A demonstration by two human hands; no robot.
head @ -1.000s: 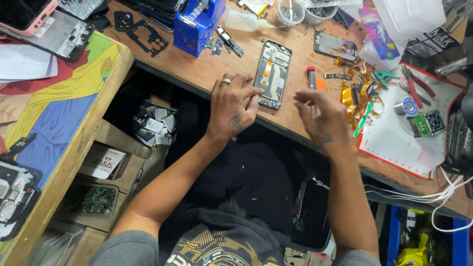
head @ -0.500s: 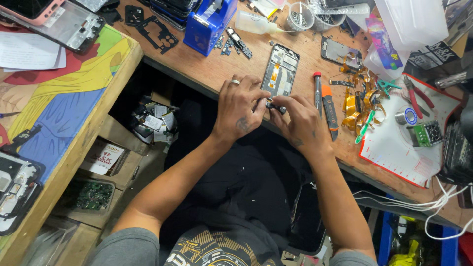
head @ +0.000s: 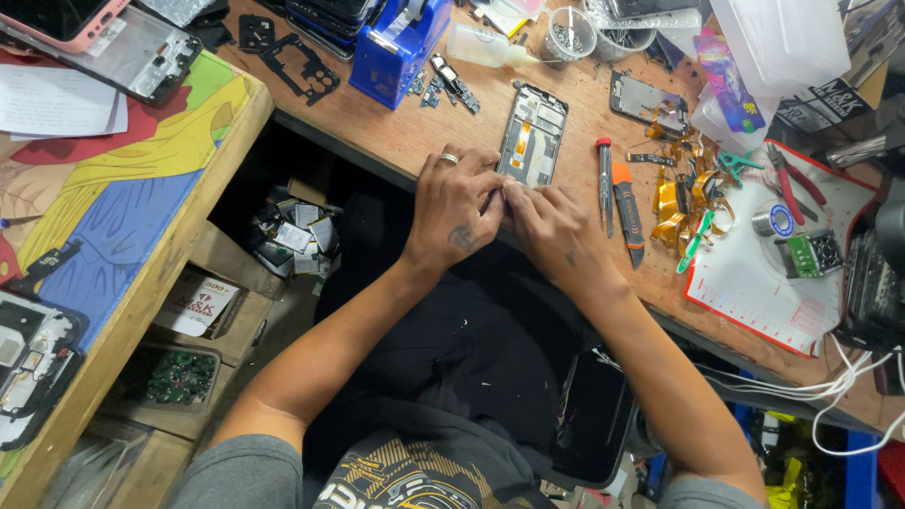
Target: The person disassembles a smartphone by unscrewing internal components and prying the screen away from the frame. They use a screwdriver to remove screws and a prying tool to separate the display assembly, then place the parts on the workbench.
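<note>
Drawn closer together than half a second ago, with fingertips now meeting at the near end of the opened phone frame (head: 533, 135); a second back, spread well apart over the wooden tabletop (head: 396, 141). Left hand (head: 455, 203), ringed, knuckles up, fingers bunched together and pinched toward the right hand (head: 554, 229), likewise curled with fingers closed at the same spot; whether clamped on some small part, cannot tell, since hidden between the fingertips. Phone frame lying flat on the tabletop, lengthwise away from the body, unmoved, its near edge touching both sets of fingers. Just right of it, a slim screwdriver (head: 604, 174) and an orange-handled tool (head: 627, 212), side by side as before. Farther right, yellow flex strips (head: 669, 203) and a white mat (head: 764, 283).
</note>
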